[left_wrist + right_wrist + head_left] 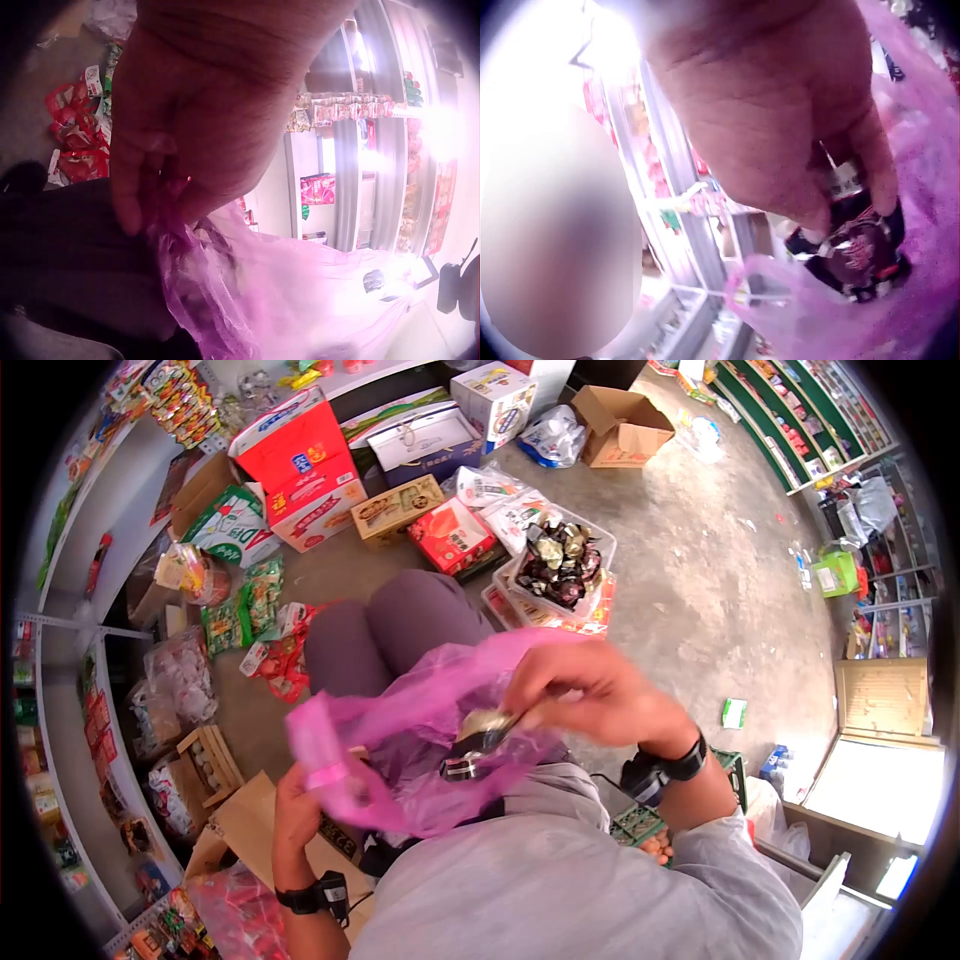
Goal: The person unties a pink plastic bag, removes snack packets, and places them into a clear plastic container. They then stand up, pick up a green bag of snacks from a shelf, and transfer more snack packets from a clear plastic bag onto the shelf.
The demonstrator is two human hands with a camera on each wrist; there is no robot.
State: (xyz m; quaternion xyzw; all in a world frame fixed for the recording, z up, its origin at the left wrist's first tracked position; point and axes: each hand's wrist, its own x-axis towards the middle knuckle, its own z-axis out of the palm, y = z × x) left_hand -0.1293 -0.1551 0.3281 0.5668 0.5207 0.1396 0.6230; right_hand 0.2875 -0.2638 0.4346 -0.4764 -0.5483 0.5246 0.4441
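- Nearest the camera is the person's grey shirt [580,885], with purple trouser legs [415,620] just past it.
- The work looks partway along, as a guess: a dark pack [855,259] is at the bag, and lots of packs like it sit in the clear tub [608,550].
- So those in the tub look left over for now. How many are in the bag is too hard to tell.
- The pink bag [430,685] is over the lap, with its mouth spread wide. It is thin, crinkly and a bit see-through.
- The left hand [297,810] has its fingers pinched on the edge of the bag.
- The right hand [590,695] has its thumb and fingers clamped on the dark pack, in the mouth of the bag.
- The dark pack is small and shiny, mostly black, with a brownish-red front, pale curly marks and a little bright red spot. Gold shows beside it in the head view. There may be more than one, since the fingers hide some.
- The tub is on the floor past the knees, beside a red box [455,535].
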